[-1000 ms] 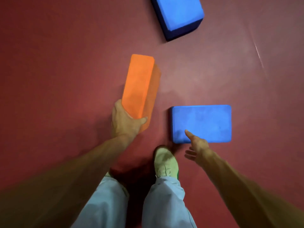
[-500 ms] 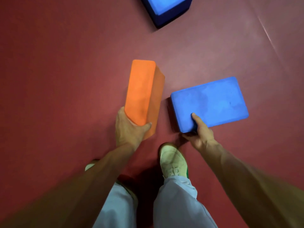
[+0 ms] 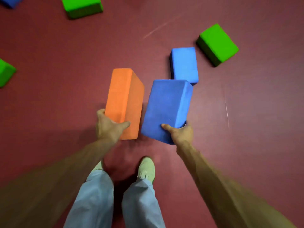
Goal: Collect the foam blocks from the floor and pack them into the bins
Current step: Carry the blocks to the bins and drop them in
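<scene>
My left hand [image 3: 109, 126] grips the near end of an orange foam block [image 3: 124, 99], thumb across its side, holding it above the dark red floor. My right hand [image 3: 180, 133] grips the near corner of a blue foam block [image 3: 166, 109], thumb on its top face and fingers underneath, lifted and tilted. The two held blocks hang side by side, a narrow gap between them. A second blue block [image 3: 184, 65] lies on the floor just beyond the held blue one. No bin is in view.
Green blocks lie on the floor at far right [image 3: 218, 44], top left [image 3: 82, 6] and left edge [image 3: 5, 72]. A blue block corner [image 3: 9, 1] shows at the top left. My two feet [image 3: 146, 169] stand below the hands.
My right hand went from reaching for the blue block to gripping it and lifting it off the floor. The view pulled back and up, revealing more blocks. The orange block stayed held.
</scene>
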